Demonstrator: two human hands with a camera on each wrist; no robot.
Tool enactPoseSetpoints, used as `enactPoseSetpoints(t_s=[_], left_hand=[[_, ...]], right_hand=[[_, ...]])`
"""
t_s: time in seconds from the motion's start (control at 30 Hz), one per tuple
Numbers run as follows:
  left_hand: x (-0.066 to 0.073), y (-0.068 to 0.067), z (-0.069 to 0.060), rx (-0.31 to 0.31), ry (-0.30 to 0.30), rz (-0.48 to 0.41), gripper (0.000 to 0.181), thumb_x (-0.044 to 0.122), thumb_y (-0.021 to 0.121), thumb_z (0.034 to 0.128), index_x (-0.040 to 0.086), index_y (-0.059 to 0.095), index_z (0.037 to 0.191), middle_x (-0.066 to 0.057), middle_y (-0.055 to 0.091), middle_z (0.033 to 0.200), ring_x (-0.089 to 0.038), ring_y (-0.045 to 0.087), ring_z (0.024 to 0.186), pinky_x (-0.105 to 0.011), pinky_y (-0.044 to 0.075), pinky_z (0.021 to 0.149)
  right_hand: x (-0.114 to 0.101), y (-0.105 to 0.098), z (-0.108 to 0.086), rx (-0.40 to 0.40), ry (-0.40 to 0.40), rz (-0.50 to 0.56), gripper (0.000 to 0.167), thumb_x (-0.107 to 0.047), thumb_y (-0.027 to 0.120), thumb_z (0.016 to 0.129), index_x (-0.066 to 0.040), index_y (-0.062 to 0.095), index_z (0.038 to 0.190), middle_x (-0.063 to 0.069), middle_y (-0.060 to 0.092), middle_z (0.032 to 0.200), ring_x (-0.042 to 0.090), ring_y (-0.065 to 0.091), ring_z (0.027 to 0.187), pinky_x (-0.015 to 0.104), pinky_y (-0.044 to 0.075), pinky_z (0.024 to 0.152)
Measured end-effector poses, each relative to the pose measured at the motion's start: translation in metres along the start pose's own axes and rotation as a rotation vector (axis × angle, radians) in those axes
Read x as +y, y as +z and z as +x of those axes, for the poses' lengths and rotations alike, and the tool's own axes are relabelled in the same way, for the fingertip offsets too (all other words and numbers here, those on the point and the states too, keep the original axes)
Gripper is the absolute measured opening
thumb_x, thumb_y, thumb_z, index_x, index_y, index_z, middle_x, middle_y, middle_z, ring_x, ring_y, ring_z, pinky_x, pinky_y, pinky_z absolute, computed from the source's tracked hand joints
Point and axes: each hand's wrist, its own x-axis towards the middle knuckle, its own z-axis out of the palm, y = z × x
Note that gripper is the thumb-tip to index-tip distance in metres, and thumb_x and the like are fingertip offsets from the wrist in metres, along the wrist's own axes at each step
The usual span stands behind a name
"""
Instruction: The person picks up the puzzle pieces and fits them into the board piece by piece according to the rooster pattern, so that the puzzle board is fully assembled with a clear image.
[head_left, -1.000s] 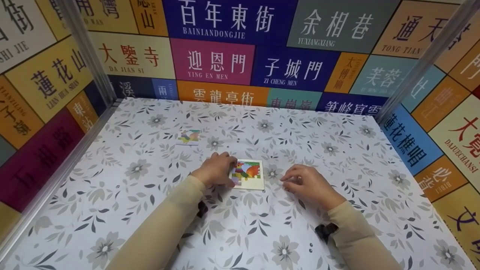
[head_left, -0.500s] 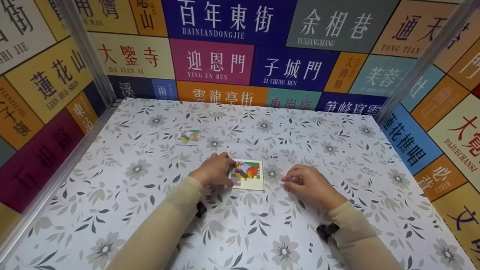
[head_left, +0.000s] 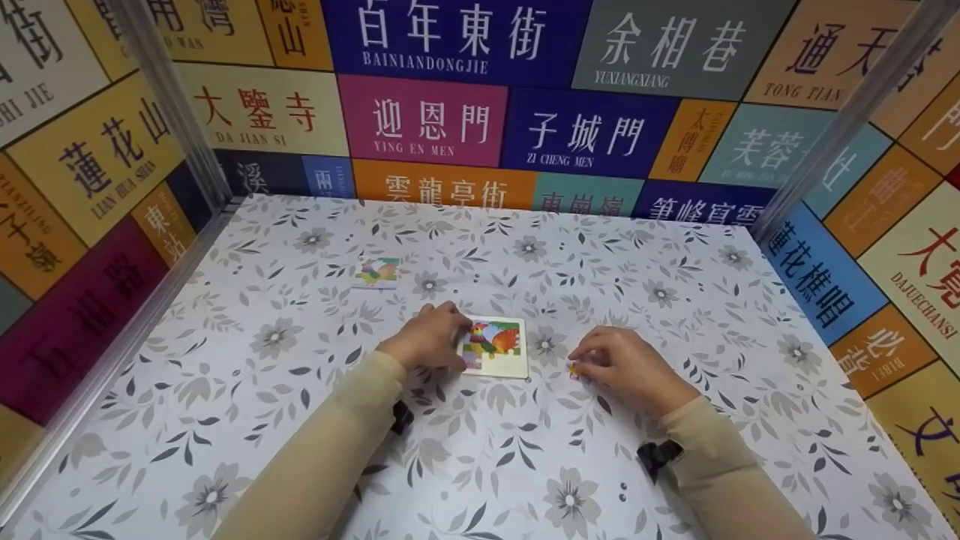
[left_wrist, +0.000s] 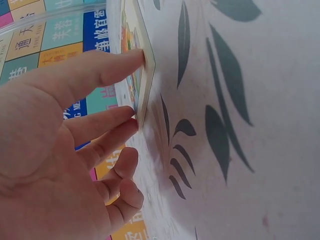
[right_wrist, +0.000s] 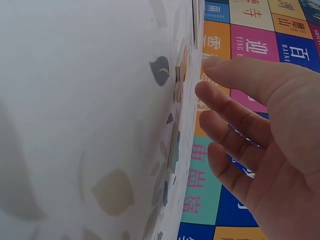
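Observation:
In the head view, a jigsaw board with a light frame lies on the table, showing a partly assembled colourful bird picture. My left hand grips its left end. The thumb rests on the near edge and two fingertips meet the left edge in the left wrist view. To the right of the board, my right hand hovers with loosely bent fingers and nothing between them. A small jigsaw piece lies by its thumb tip, partly covered. In the right wrist view this piece sits flat, apart from the fingertips.
A picture card with similar colours lies farther back to the left. A second thin flat shape shows near the right hand, its kind unclear. Clear corner posts and sign-patterned walls border the flowered tabletop.
My right hand has shifted slightly to the right, and the small jigsaw piece by its thumb now shows more. The left hand and the board have stayed nearly still.

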Motion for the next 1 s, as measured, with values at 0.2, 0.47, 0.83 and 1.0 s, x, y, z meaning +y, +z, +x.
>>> enactPoseSetpoints(t_s=[0.2,0.47,0.83,1.0], left_hand=[[0.001,-0.001,-0.001,0.005,0.012,0.005,0.068,0.022,0.091,0.077,0.012,0.065,0.139,-0.01,0.056,0.135,-0.033,0.048,0.12,-0.049,0.047,0.102],[0.0,-0.001,0.0,-0.01,-0.022,-0.019,0.069,0.018,0.087,0.0749,0.012,0.064,0.14,-0.008,0.055,0.138,-0.032,0.047,0.123,-0.048,0.046,0.106],[0.002,-0.002,-0.001,-0.026,-0.037,-0.025,0.068,0.018,0.085,0.0784,0.015,0.062,0.143,-0.007,0.053,0.141,-0.03,0.046,0.126,-0.048,0.043,0.109],[0.0,-0.002,-0.002,-0.012,-0.013,-0.007,0.07,0.016,0.085,0.0764,0.013,0.062,0.143,-0.007,0.054,0.142,-0.031,0.046,0.125,-0.048,0.043,0.107]], right_hand=[[0.0,-0.003,-0.001,-0.051,0.077,0.011,0.013,-0.02,0.084,0.085,-0.024,0.082,0.097,-0.005,0.072,0.095,0.018,0.06,0.079,0.026,0.046,0.069],[0.0,-0.006,-0.005,-0.081,0.1,0.001,0.018,-0.019,0.086,0.081,-0.025,0.082,0.097,-0.004,0.071,0.091,0.019,0.06,0.08,0.027,0.046,0.069],[-0.003,-0.012,-0.009,-0.08,0.098,-0.04,0.015,-0.021,0.087,0.079,-0.026,0.083,0.092,-0.008,0.074,0.092,0.018,0.064,0.082,0.028,0.049,0.072],[-0.003,-0.01,-0.007,-0.068,0.068,-0.091,0.013,-0.023,0.086,0.079,-0.029,0.082,0.09,-0.012,0.074,0.092,0.015,0.066,0.083,0.029,0.051,0.074]])
